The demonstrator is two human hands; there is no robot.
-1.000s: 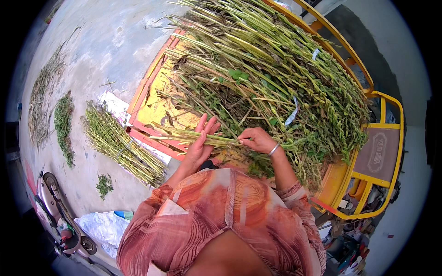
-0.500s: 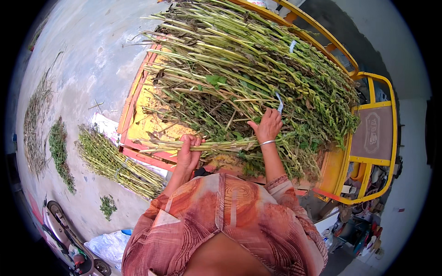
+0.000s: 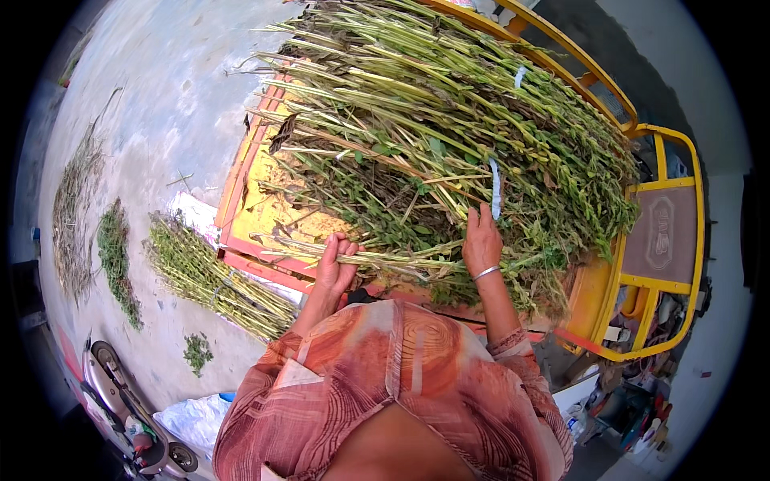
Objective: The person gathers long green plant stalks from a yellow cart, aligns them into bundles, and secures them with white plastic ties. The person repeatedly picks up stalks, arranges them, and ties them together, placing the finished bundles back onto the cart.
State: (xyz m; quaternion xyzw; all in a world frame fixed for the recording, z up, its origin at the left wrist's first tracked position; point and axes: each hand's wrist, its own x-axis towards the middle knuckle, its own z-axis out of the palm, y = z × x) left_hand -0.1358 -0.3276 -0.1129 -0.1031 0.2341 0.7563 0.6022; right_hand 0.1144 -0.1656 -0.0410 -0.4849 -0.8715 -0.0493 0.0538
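My left hand is closed round the pale cut ends of a loose handful of green plant stalks near the front edge of an orange-and-yellow cargo bed. My right hand, with a silvery bangle on the wrist, rests farther along by the leafy part, fingers extended; its thumb is hidden. Its fingertips are beside a pale cloth-like strip lying across the stacked stalks. Behind both hands is a large heap of stalks with pods and drying leaves. A second pale strip crosses the heap farther back.
Yellow rails bound the bed at right. A bundle of stalks lies on the concrete at left, near smaller plant piles. A scooter and a white sack are at lower left, clutter at lower right.
My right hand has shifted right and slightly down, its fingers closer together, showing more of the pale strip. My left hand keeps its hold on the stalks. The view has shifted slightly.
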